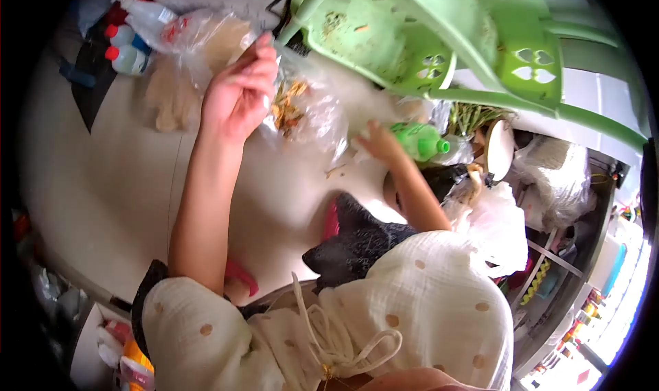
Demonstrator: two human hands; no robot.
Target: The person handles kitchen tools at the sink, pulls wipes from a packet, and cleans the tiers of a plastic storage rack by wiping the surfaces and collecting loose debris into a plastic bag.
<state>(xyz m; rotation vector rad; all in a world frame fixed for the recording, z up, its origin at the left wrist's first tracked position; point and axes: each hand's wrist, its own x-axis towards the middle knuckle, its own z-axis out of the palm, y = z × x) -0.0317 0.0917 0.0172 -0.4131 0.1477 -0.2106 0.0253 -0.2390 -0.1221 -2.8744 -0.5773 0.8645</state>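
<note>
My left hand [244, 89] is raised with its fingers curled against the near edge of a clear plastic bag [322, 113]. Orange-brown dried bits [290, 106] show inside the bag. Over the pale floor, my right hand [379, 144] is somewhat blurred; its fingers look apart and nothing shows in them. A green plastic bottle [415, 141] lies on its side just beyond that hand, cap toward the right. A few loose crumbs [335, 171] are on the floor between the bag and my right hand.
A green plastic chair [384, 48] lies tipped at the top. Red-capped bottles [127, 60] and another clear bag with brown contents [171, 89] are at upper left. White bags [494, 219] and a shelf unit [570, 254] stand on the right. A box of packets [96, 350] is at lower left.
</note>
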